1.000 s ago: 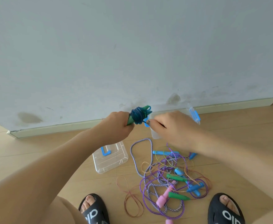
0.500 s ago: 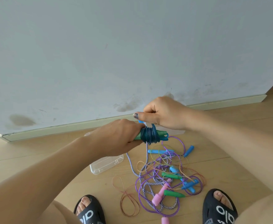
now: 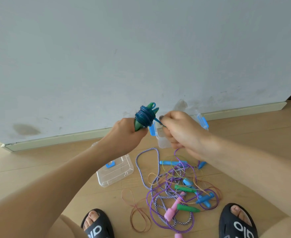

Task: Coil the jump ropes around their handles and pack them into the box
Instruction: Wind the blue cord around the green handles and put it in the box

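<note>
A: Where's the rope rn?

B: Blue rope is coiled round the green handles, held up in front of the wall, above and left of the box. The person's left hand is fisted tight round the handles' lower end. Right hand has its fingers curled, pinching the rope's loose tail just right of the coil.

A: Risk?

B: Prob the tail. If the pinch slackens before the end is tucked, the outer turns could spring loose, since the cord looks stiff and springy. Coil also sits near the handle tips, so it might slide off that end.

A: And the rest?

B: Tangled pile of ropes lies on the floor below the box, w/ blue, green and pink handles mixed in. Snags likely when one gets pulled out. Clear lid lies left of the pile.

A: Room?

B: Pale wood floor, scuffed grey-white wall w/ a skirting board. Box is up against the wall.
</note>
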Action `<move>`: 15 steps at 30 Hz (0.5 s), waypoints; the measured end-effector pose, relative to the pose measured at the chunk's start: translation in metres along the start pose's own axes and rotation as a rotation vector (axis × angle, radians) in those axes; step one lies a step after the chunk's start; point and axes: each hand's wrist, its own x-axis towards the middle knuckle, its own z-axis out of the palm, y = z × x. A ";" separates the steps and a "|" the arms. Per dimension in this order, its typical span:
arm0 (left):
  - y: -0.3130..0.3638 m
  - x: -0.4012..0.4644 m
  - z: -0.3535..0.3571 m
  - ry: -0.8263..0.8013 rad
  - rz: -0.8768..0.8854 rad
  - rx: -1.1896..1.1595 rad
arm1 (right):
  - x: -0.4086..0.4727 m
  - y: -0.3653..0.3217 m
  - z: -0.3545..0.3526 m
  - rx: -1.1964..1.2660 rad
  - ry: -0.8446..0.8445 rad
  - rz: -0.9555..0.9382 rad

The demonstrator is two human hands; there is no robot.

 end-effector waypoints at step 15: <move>0.001 -0.019 -0.003 0.044 0.118 0.230 | -0.013 -0.006 0.001 -0.582 -0.100 -0.587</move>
